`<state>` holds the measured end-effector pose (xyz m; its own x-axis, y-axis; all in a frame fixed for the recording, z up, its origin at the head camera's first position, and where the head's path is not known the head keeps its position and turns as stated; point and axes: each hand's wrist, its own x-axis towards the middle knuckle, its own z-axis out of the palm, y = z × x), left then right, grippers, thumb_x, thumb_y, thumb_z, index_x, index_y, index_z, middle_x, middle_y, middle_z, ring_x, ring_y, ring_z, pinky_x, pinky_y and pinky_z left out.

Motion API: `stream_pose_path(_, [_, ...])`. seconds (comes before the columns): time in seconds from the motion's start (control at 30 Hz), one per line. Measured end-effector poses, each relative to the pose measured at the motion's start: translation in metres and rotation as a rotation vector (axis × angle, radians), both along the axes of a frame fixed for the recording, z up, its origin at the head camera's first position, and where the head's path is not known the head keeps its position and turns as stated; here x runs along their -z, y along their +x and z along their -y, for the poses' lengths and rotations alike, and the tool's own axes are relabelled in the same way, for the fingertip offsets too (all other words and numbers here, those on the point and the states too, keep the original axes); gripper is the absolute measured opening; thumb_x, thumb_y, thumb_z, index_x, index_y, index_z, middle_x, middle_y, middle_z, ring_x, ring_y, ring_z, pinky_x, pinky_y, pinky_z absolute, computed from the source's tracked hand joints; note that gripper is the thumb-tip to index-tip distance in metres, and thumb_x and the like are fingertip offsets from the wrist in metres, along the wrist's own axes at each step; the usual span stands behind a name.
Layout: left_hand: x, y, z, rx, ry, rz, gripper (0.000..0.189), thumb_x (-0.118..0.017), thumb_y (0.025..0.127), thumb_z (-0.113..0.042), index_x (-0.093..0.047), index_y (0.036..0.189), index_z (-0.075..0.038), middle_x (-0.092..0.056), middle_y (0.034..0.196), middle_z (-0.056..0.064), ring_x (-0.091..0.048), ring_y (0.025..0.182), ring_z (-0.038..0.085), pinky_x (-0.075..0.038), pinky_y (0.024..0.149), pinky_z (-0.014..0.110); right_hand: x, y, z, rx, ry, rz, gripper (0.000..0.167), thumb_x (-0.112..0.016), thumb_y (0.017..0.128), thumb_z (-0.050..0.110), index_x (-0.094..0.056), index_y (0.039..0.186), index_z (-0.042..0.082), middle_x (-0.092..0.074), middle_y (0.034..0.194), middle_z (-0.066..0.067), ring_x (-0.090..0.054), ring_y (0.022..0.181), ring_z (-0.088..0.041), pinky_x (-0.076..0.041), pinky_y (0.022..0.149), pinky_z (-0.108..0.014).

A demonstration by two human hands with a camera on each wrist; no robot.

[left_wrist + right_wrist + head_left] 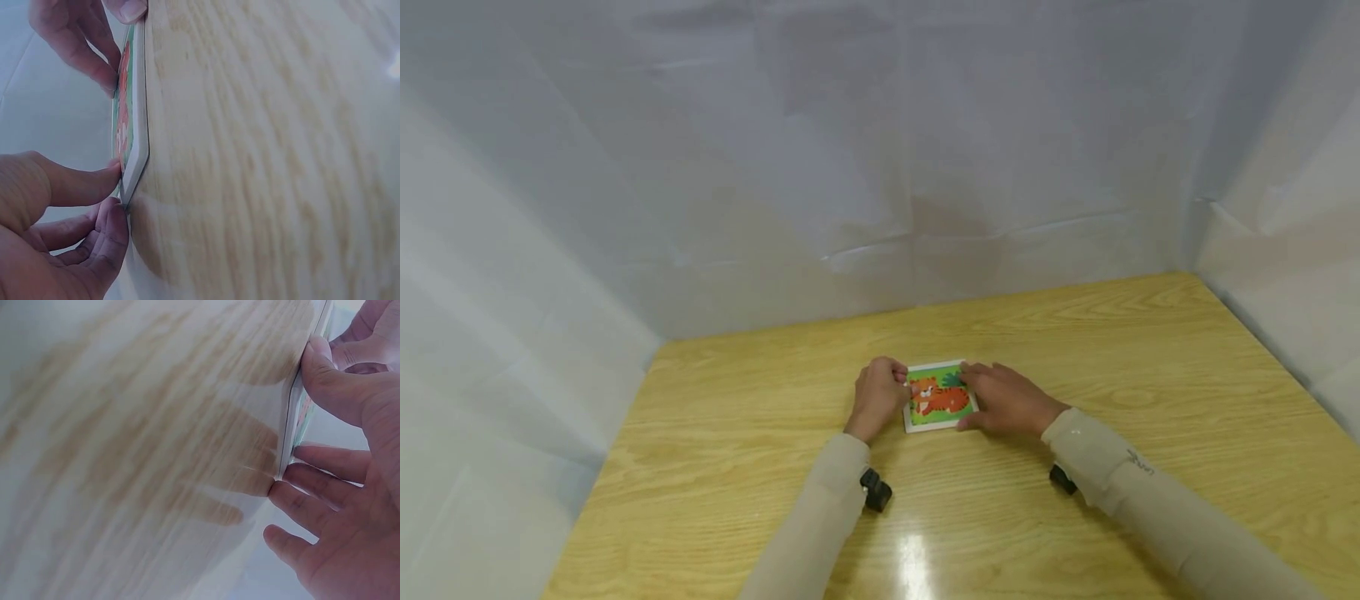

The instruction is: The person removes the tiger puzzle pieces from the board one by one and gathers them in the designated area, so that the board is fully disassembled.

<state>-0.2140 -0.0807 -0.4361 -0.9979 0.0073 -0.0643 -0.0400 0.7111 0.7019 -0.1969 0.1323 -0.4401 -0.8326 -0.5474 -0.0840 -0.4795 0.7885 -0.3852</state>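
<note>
A small square picture board [942, 398] with a white border lies on the wooden table, printed with an orange tiger on green. My left hand [878, 393] pinches its left edge. In the left wrist view that hand's thumb [94, 186] lies on the board's face, and its curled fingers meet the edge at the corner. From the other side my right hand [1009, 398] holds the board, thumb at the near edge and fingers at the right edge and over the face. The right wrist view shows the right thumb [322, 365] against the white rim, with the picture mostly hidden.
The light wood table [760, 400] spreads around the board on all sides. White sheeting [820, 167] hangs behind the table and along its left and right. A small black device [876, 490] sits at the left wrist, and another black device [1063, 479] at the right.
</note>
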Motion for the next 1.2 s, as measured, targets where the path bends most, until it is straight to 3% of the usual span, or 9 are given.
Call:
stream_pose_path(0.2, [0.0014, -0.0002, 0.0006, 0.001, 0.005, -0.017, 0.023, -0.083, 0.082, -0.004, -0.073, 0.103, 0.002, -0.069, 0.091, 0.008, -0.063, 0.083, 0.019, -0.054, 0.076, 0.035, -0.0018, -0.0006, 0.0017, -0.021, -0.002, -0.002, 0.072, -0.079, 0.089, 0.037, -0.05, 0.146, 0.003, -0.047, 0.149, -0.024, -0.045, 0.139, -0.038, -0.026, 0.116, -0.059])
stream_pose_path(0.4, [0.0037, -0.0004, 0.0014, 0.017, 0.007, -0.035, 0.024, -0.083, 0.082, -0.005, -0.074, 0.104, 0.002, -0.07, 0.092, 0.009, -0.065, 0.084, 0.02, -0.055, 0.077, 0.035, -0.0039, 0.0009, 0.0013, -0.028, 0.021, 0.032, 0.07, -0.076, 0.092, 0.036, -0.049, 0.15, 0.008, -0.038, 0.154, -0.027, -0.047, 0.135, -0.042, -0.04, 0.109, -0.054])
stream_pose_path(0.5, [0.0032, -0.0002, 0.0011, 0.021, 0.01, -0.027, 0.025, -0.083, 0.083, -0.006, -0.073, 0.105, 0.003, -0.07, 0.094, 0.01, -0.064, 0.086, 0.021, -0.055, 0.077, 0.036, -0.0046, 0.0013, 0.0023, -0.034, 0.02, 0.04, 0.068, -0.075, 0.093, 0.036, -0.049, 0.15, 0.008, -0.037, 0.155, -0.025, -0.045, 0.137, -0.039, -0.04, 0.11, -0.052])
stream_pose_path(0.67, [0.0024, -0.0009, 0.0015, 0.019, 0.005, -0.009, 0.026, -0.083, 0.083, -0.005, -0.073, 0.106, 0.003, -0.07, 0.095, 0.01, -0.064, 0.087, 0.021, -0.055, 0.078, 0.035, -0.0039, 0.0022, 0.0041, -0.14, 0.007, -0.016, 0.059, -0.073, 0.095, 0.027, -0.053, 0.147, 0.007, -0.036, 0.156, -0.023, -0.037, 0.143, -0.041, -0.035, 0.113, -0.053])
stream_pose_path(0.9, [0.002, -0.0017, 0.0006, 0.026, 0.007, 0.002, 0.028, -0.083, 0.084, -0.006, -0.073, 0.108, 0.003, -0.069, 0.095, 0.009, -0.064, 0.087, 0.02, -0.055, 0.078, 0.035, -0.0005, 0.0008, 0.0055, -0.285, -0.034, -0.074, 0.05, -0.069, 0.097, 0.012, -0.056, 0.145, 0.007, -0.042, 0.154, -0.018, -0.042, 0.139, -0.038, -0.038, 0.111, -0.053])
stream_pose_path(1.2, [0.0023, -0.0008, 0.0018, 0.015, 0.015, -0.002, 0.025, -0.081, 0.084, -0.003, -0.073, 0.107, 0.002, -0.069, 0.094, 0.009, -0.064, 0.086, 0.02, -0.055, 0.077, 0.034, -0.001, 0.0032, 0.0076, -0.251, 0.004, -0.01, 0.051, -0.065, 0.1, 0.013, -0.051, 0.149, 0.01, -0.036, 0.159, -0.017, -0.034, 0.145, -0.037, -0.039, 0.11, -0.053])
